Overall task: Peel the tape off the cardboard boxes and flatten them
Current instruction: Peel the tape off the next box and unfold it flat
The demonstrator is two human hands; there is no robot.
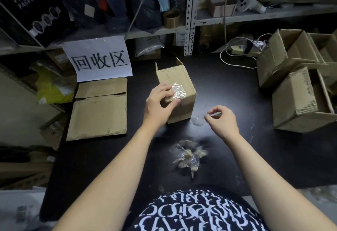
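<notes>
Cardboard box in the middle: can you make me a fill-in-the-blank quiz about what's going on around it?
The left hand grips the cardboard box on the ____ table.
The ____ hand pinches a clear tape piece.
The flattened cardboard lies to the box's ____.
The crumpled tape pile lies ____ the person's forearms.
Missing: black; right; left; between.

On the black desk [237, 157], a cardboard box [182, 84] stands upright near the middle, with a scrap of clear tape [197, 121] just beside its near right corner. Flattened cardboard [98, 117] lies along the left edge, and a crumpled wad of peeled tape [189, 157] lies toward the near edge. Open cardboard boxes [295, 106] crowd the right edge, with a white cable [235, 64] and power strip [242, 49] at the far right corner.
</notes>
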